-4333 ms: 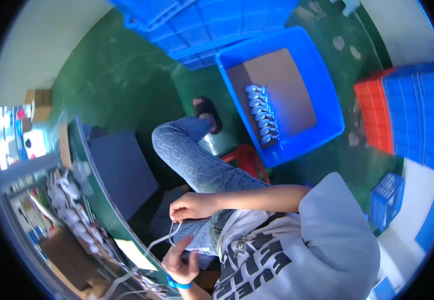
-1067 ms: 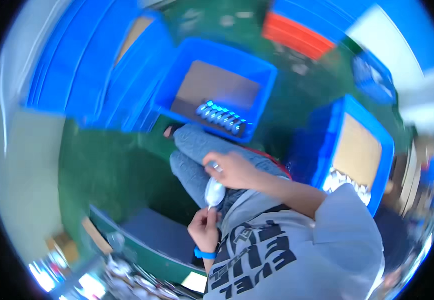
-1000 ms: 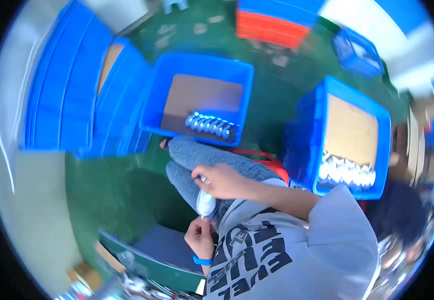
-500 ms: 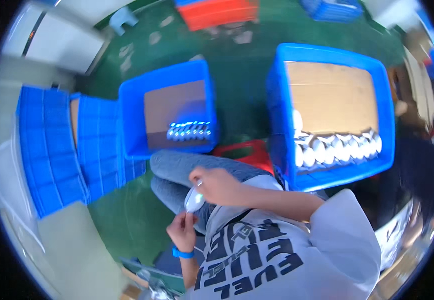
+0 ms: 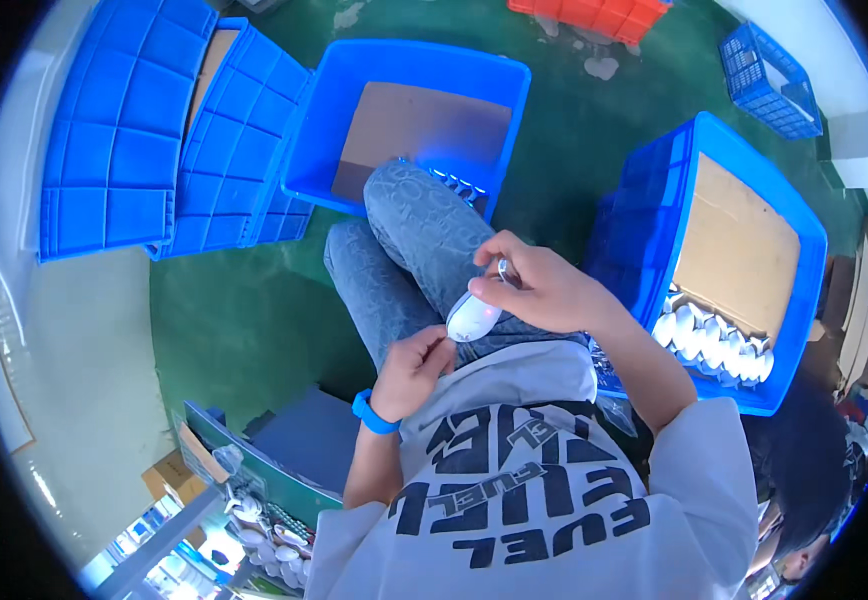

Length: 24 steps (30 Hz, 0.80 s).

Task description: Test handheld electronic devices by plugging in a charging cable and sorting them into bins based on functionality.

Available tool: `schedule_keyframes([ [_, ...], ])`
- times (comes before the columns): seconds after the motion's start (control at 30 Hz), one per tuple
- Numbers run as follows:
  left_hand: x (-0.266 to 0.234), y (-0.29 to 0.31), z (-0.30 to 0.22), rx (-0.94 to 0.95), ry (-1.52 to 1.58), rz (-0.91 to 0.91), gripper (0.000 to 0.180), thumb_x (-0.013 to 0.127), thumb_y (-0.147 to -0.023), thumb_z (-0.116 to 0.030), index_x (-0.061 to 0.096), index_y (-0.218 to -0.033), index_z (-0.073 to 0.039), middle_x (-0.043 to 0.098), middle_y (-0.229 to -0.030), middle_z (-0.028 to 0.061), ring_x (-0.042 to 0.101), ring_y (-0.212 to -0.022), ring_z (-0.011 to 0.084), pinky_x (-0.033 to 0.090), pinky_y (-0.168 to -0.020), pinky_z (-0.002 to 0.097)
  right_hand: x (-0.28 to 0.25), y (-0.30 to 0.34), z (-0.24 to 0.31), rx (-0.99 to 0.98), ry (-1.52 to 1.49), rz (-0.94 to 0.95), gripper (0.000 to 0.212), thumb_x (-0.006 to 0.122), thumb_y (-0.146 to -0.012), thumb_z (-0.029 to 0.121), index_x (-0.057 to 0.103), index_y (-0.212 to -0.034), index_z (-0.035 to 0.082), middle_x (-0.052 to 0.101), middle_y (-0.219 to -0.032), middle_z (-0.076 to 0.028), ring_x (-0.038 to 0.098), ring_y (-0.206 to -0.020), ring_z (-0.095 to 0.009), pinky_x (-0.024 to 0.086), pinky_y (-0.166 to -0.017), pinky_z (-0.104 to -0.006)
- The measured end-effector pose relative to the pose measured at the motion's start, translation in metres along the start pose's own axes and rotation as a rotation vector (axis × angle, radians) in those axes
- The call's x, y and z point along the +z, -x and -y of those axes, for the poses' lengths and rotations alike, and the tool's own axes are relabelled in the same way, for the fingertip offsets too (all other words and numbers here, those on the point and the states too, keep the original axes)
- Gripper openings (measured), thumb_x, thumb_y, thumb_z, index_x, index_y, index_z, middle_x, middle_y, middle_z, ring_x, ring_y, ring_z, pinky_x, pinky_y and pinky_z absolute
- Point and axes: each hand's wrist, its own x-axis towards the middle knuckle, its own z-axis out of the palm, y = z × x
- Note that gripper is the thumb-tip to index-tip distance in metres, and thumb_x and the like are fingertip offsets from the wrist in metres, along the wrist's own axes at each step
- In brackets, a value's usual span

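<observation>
- Stacked crates [image 5: 104, 130], blue, stand far left.
- Blue bin [image 5: 409, 62] follows; your knee [image 5: 399, 190] blocks part of its shiny pieces [image 5: 462, 187].
- Your left hand [image 5: 409, 375], blue wristband [image 5: 374, 412] on, bends inward, fingertips pinched together at the lower end of the white oval device [image 5: 472, 320].
- Device sits tilted above your lap, red glow showing.
- Shirt [image 5: 534, 390] bears large dark block lettering.
- Your right hand [image 5: 544, 290] angles in, thumb and fingers closed on the device's upper part.
- Second bin [image 5: 644, 240], blue, holds white rounded pieces [image 5: 709, 342].
</observation>
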Motion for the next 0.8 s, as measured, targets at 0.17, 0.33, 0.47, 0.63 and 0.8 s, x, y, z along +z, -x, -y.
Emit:
schedule_keyframes([
  [0.17,-0.007,0.012,-0.013,-0.167,0.587,0.035,0.023,0.051,-0.098,-0.017,0.064,-0.102,0.002,0.043,-0.06,-0.0036,0.031,-0.049,0.005,0.022,-0.046,0.0222,-0.006,0.017,-0.002,-0.088,-0.608,0.223,0.066,0.07,-0.084,0.014,0.037,-0.14,0.003,0.053,-0.124,-0.01,0.056,-0.092,-0.016,0.048,-0.07,-0.0288],
  [0.33,0.002,0.003,-0.02,-0.226,0.775,0.074,0.023,0.052,-0.095,-0.014,0.063,-0.101,0.005,0.042,-0.058,-0.003,0.03,-0.047,0.0052,0.02,-0.044,0.0226,0.034,0.011,-0.023,-0.214,-0.822,0.22,0.075,0.069,-0.087,0.009,0.025,-0.147,0.004,0.047,-0.136,-0.012,0.049,-0.12,-0.018,0.049,-0.086,-0.0324],
  [0.47,0.009,0.003,-0.024,-0.31,0.957,0.055,0.024,0.056,-0.091,-0.018,0.06,-0.092,0.006,0.039,-0.056,-0.0027,0.029,-0.045,0.0058,0.019,-0.042,0.0228,0.048,0.013,-0.023,-0.236,-1.017,0.05,0.06,0.066,-0.087,0.002,0.035,-0.139,0.004,0.054,-0.13,-0.014,0.053,-0.118,-0.018,0.048,-0.092,-0.0335],
  [0.63,-0.001,0.012,0.004,-0.355,0.957,0.167,0.025,0.057,-0.092,-0.017,0.061,-0.095,0.008,0.038,-0.055,-0.0019,0.029,-0.044,0.0056,0.018,-0.041,0.0229,-0.033,0.067,-0.055,-0.413,-0.898,-0.775,0.06,0.067,-0.088,0.023,0.033,-0.135,0.007,0.058,-0.117,-0.017,0.061,-0.106,-0.027,0.057,-0.077,-0.0379],
  [0.8,-0.002,-0.004,0.001,-0.387,0.85,0.062,0.022,0.055,-0.092,-0.018,0.06,-0.095,0.003,0.037,-0.054,-0.0015,0.028,-0.043,0.0067,0.018,-0.038,0.0238,-0.118,0.176,-0.162,0.376,-0.016,-1.278,0.056,0.072,-0.083,0.037,0.049,-0.118,0.0,0.066,-0.092,-0.015,0.066,-0.086,-0.024,0.053,-0.074,-0.0346],
])
